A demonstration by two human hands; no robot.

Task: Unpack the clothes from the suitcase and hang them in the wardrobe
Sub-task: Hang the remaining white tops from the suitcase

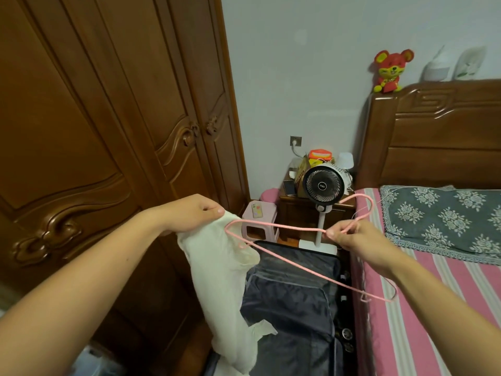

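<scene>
My left hand [189, 213] grips the top of a cream white garment [219, 289] that hangs down over the open dark suitcase [292, 308] on the floor. My right hand [352, 237] pinches a thin pink hanger [284, 227] near its neck, hook pointing up and right. The hanger's left tip touches the garment just below my left hand. The carved brown wardrobe [95, 118] fills the left side with its doors closed.
A bed with a pink striped sheet [433, 308] and a grey floral pillow runs along the right. A standing fan [322, 185], a bedside table and a small pink stool [260, 218] stand beyond the suitcase.
</scene>
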